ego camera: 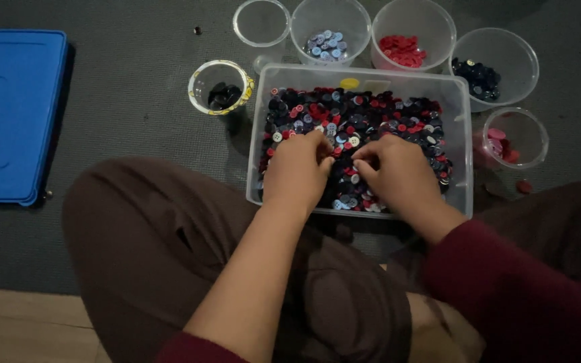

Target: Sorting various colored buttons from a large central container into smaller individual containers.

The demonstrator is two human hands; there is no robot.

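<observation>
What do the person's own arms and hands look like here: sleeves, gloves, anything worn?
Both hands are bare, with no gloves, rings or watch visible. The left hand leads to a forearm that is uncovered up to a dark red sleeve pushed back near the elbow. The right hand has a dark red sleeve of the same fabric reaching closer to the wrist. The dim light hides finer details.

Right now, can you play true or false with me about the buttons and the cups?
1. Both hands, left hand and right hand, are in the clear bin of mixed buttons. True.
2. The red buttons sit in a square box. False: they are in a round clear cup.
3. The blue lid lies to the left on the grey mat. True.
4. The small cup at the top left of the row is full of buttons. False: it looks empty.
</observation>
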